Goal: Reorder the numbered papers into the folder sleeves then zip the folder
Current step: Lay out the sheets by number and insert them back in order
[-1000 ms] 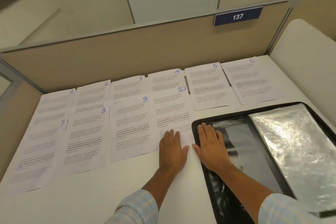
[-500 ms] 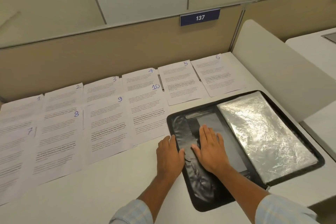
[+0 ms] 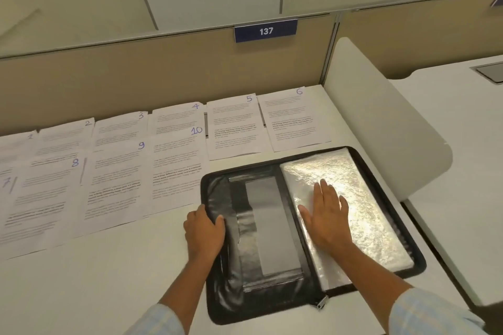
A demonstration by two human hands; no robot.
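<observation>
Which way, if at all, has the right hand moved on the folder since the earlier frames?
Yes, rightward: the right hand has crossed the spine of the folder, from its black left half onto the clear sleeves, where it lies flat.

Pretty bright and even, soft light from overhead, so shadows are barely there. Big white glare on the plastic sleeves [image 3: 362,198], right of centre, detail washed out. The black folder [image 3: 221,285] picks up a grey sheen too. Print on the papers [image 3: 174,171] is smeary. The partition [image 3: 136,76] bows toward the left edge, wide-angle warp.
</observation>
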